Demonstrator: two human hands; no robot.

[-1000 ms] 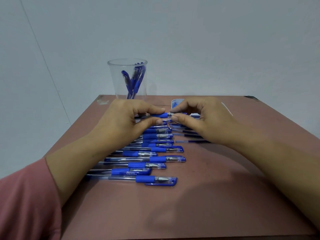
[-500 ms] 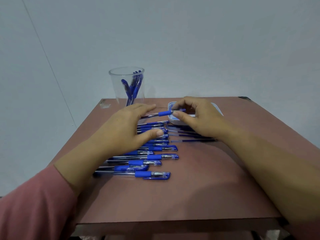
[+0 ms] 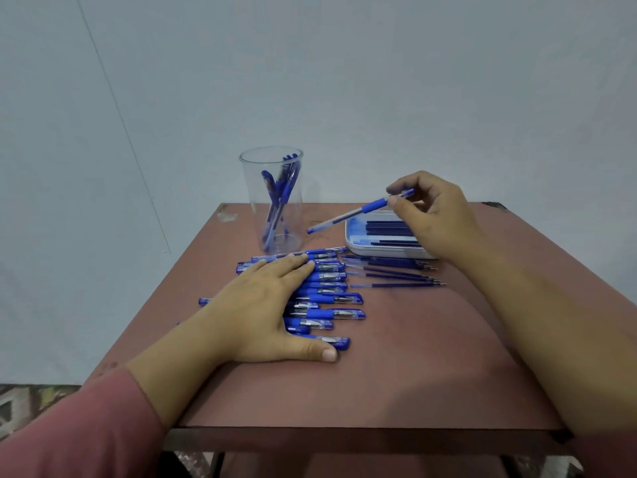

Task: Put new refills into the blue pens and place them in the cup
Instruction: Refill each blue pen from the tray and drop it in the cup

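My right hand (image 3: 436, 215) pinches a blue pen (image 3: 358, 211) by its tip end, holding it in the air above the white tray (image 3: 386, 251), with its far end slanting down towards the clear cup (image 3: 274, 201). The cup stands at the back of the table and holds several blue pens. My left hand (image 3: 262, 305) lies flat, fingers spread, on a row of several blue pens (image 3: 327, 300) lying side by side on the table. It covers much of their barrels. Dark refills lie in the tray, and loose refills (image 3: 396, 274) lie just in front of it.
The reddish-brown table (image 3: 396, 374) stands against a pale wall, and its front edge is near me. A pink sleeve (image 3: 69, 436) covers my left forearm. Patterned floor shows at the lower left.
My right hand has lifted the pen it held with the left and raised it over the tray. My left hand let go and came down flat on the pen row. The view pulled back.
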